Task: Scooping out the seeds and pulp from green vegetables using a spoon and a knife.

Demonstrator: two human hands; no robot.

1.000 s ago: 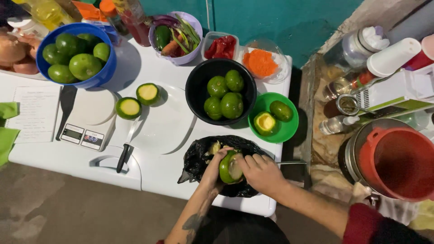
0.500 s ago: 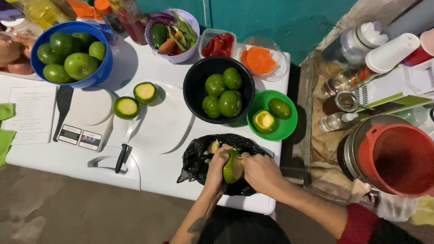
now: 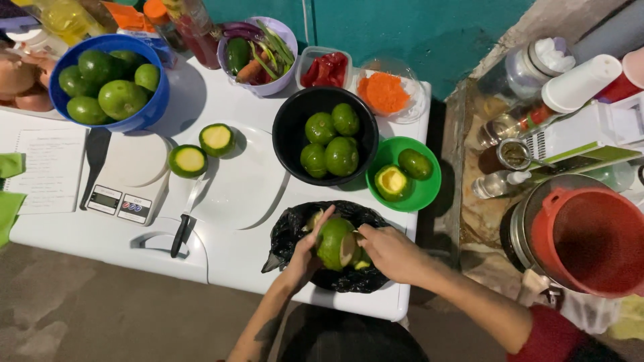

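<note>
left hand (image 3: 305,255): grasps the green fruit (image 3: 333,243) from its 9 o'clock side, thumb up along the skin, fingers curled behind.
right hand (image 3: 389,253): closed against the fruit's 3 o'clock side, fingertips pressed at the pale cut face; whether it pinches a small tool I cannot tell.
fruit: held in the air just above the black bag (image 3: 335,268), at the near edge of the desk (image 3: 228,255).
step, as I judge it: the flesh or pit is being worked out of the cut fruit, with scraps falling into the bag.
doing it well: keep the fruit right over the bag's mouth so scraps land inside; let the left hand turn the fruit while the right hand digs; press lightly so the shell does not split.
bag: open, pale scraps inside, at 6 o'clock on the desk.
knife (image 3: 184,218): lies at 9 o'clock of the bag, well apart from both hands, black handle toward the person.
green bowl (image 3: 429,194): at 1 o'clock of the bag, holds one hollowed half and one whole piece.
black bowl (image 3: 288,134): at 12 o'clock, holds four whole green fruits.
halves (image 3: 201,151): two cut halves on the white board, at 10 o'clock.
scale (image 3: 124,177): left of the board.
blue bowl (image 3: 151,110): far at 10 o'clock, full of whole fruits.
</note>
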